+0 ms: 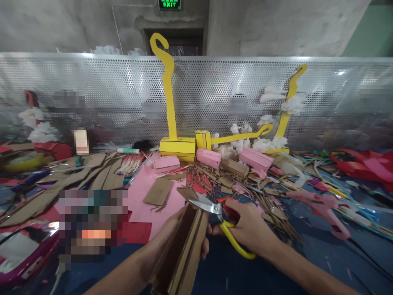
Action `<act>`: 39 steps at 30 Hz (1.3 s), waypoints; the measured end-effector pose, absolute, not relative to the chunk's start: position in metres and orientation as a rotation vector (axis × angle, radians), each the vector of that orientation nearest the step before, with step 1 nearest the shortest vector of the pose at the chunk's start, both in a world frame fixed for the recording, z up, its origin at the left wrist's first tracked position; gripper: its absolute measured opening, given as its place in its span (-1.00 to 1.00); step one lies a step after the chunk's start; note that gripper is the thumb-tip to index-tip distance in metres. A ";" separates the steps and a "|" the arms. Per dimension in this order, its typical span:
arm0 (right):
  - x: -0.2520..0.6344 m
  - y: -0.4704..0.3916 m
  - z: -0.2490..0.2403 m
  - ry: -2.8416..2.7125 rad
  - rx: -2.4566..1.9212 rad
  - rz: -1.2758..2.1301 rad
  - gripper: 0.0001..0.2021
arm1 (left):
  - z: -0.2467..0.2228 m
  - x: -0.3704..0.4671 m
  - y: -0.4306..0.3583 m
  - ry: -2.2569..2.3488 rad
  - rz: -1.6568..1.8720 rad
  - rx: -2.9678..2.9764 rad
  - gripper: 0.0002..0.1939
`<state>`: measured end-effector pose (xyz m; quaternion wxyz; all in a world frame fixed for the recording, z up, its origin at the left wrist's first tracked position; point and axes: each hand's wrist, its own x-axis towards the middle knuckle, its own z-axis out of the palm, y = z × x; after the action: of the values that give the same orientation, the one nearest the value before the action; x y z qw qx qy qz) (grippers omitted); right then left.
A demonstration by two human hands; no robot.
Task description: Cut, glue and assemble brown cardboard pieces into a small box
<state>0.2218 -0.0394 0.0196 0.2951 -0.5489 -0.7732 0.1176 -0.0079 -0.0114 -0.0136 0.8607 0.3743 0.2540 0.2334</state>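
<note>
Scissors held at the far end of a folded cardboard trough.
We saw the trough above the blue table, near its front edge, its open channel slanting away from us. Our left hand was wrapped around it from beneath, partly hidden, with fingertips showing along the right side. Our right hand was curled about the red and yellow handles of the scissors, whose blade lay across the trough's far end; how widely the blades were parted, we could not tell. Beyond, we noted a loose cardboard rectangle on pink paper, and a yellow hooked form standing upright; to the right lay a pink glue gun.
</note>
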 end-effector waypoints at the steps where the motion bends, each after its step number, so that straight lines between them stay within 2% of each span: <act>1: 0.222 -0.039 0.020 -2.060 -1.462 0.304 -0.56 | -0.013 -0.008 -0.012 0.535 0.471 0.781 -0.34; 7: 0.224 -0.038 0.019 -2.076 -1.441 0.191 -0.54 | -0.010 -0.009 -0.012 0.509 0.426 0.776 -0.33; 14: 0.226 -0.039 0.016 -2.062 -1.441 0.220 -0.55 | -0.010 -0.010 -0.011 0.507 0.406 0.795 -0.29; 19: 0.224 -0.037 0.018 -2.052 -1.490 0.289 -0.51 | -0.006 -0.008 -0.015 0.537 0.498 0.765 -0.37; 26: 0.227 -0.035 0.021 -2.058 -1.384 0.377 -0.70 | 0.032 -0.003 -0.028 0.501 0.637 0.651 -0.46; 29: 0.227 -0.038 0.022 -2.061 -1.368 0.401 -0.69 | 0.043 -0.003 -0.035 0.577 0.628 0.630 -0.44; 36: 0.226 -0.042 0.022 -2.075 -1.318 0.437 -0.77 | 0.030 -0.007 -0.034 0.645 0.639 0.562 -0.37; 39: 0.227 -0.042 0.024 -2.065 -1.311 0.422 -0.79 | 0.026 -0.009 -0.030 0.637 0.714 0.537 -0.44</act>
<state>0.2266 -0.0416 0.0241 0.3237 -0.4998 -0.7872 0.1607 -0.0088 -0.0305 0.0263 0.8533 0.2551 0.3030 0.3391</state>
